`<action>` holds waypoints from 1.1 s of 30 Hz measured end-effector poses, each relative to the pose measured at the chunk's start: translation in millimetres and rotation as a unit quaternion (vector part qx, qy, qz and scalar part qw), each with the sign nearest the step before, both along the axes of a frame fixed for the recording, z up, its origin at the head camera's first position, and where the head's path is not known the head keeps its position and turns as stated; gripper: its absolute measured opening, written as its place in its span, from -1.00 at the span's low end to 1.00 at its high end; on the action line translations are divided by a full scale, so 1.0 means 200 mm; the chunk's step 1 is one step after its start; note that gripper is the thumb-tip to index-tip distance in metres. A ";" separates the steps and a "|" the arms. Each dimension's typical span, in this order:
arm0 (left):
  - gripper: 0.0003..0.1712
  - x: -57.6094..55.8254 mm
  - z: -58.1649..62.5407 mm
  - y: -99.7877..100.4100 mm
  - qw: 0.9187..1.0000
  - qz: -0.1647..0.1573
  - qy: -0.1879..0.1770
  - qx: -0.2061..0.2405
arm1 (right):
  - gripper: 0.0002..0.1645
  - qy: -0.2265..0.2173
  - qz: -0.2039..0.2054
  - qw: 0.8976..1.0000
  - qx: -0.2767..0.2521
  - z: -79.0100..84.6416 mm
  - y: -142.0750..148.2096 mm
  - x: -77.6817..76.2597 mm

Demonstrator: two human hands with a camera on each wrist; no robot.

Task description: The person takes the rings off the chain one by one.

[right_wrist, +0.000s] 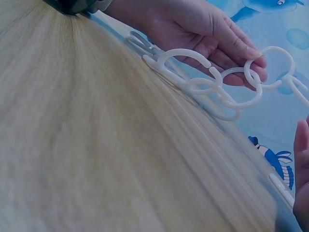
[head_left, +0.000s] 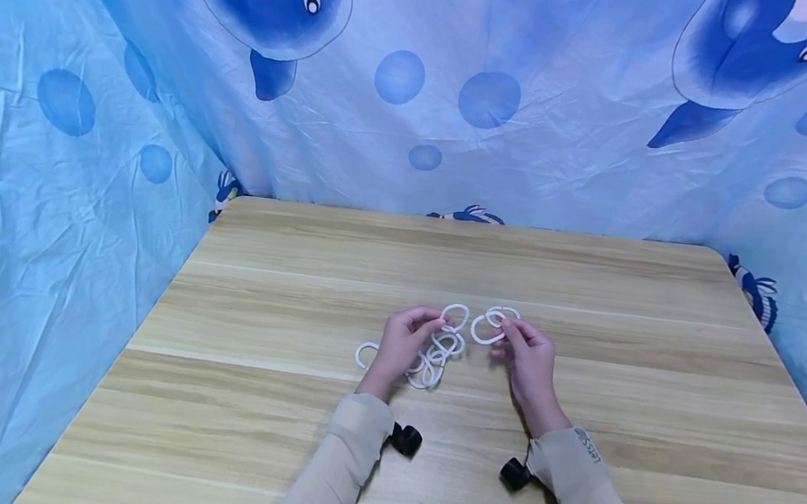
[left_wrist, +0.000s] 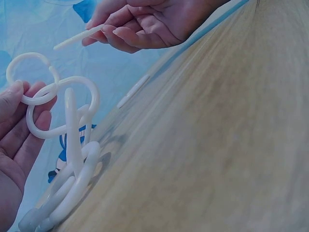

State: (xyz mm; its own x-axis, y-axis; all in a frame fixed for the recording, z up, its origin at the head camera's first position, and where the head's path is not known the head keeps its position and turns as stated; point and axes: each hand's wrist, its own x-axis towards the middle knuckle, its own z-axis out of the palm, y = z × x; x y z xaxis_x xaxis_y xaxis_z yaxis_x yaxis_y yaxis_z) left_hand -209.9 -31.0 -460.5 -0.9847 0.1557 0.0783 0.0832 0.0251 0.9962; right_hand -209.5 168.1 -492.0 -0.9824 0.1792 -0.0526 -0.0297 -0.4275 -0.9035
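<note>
My left hand [head_left: 402,342] pinches a white plastic ring [left_wrist: 29,54] with a small gap in it, between thumb and fingers. Linked through this ring, a chain of similar white rings [left_wrist: 73,130] hangs down, its lower part lying on the wooden tabletop. To the right, my right hand [head_left: 531,370] pinches a single white ring [head_left: 473,329], seen edge-on in the left wrist view. The two held rings are close together but apart. Another white ring [left_wrist: 134,91] lies on the table beyond my right hand. My left hand partly hides the chain in the head view.
A white ring [head_left: 359,352] shows left of my left hand; whether it joins the chain cannot be told. The wooden table [head_left: 262,420] ends at a blue printed curtain [head_left: 564,171] behind and at both sides. Small black wrist cameras [head_left: 406,441] sit at both cuffs.
</note>
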 end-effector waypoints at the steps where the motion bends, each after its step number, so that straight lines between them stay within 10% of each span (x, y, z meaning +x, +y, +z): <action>1: -0.78 0.00 0.00 0.00 1.000 0.000 0.001 -0.001 | -0.75 0.000 -0.002 1.000 -0.001 0.00 0.00 0.00; 17: -0.78 0.00 0.00 -0.01 1.000 0.006 0.006 0.000 | -0.74 -0.012 -0.026 1.000 0.001 0.02 0.00 -0.01; 24: -0.79 -0.06 -0.14 0.00 0.999 0.023 0.033 -0.004 | -0.88 -0.029 -0.060 0.998 -0.002 0.01 0.06 -0.03; 33: -0.80 -0.06 -0.15 0.01 0.999 0.020 0.045 -0.003 | -0.91 -0.042 -0.102 0.994 -0.023 0.01 0.17 -0.06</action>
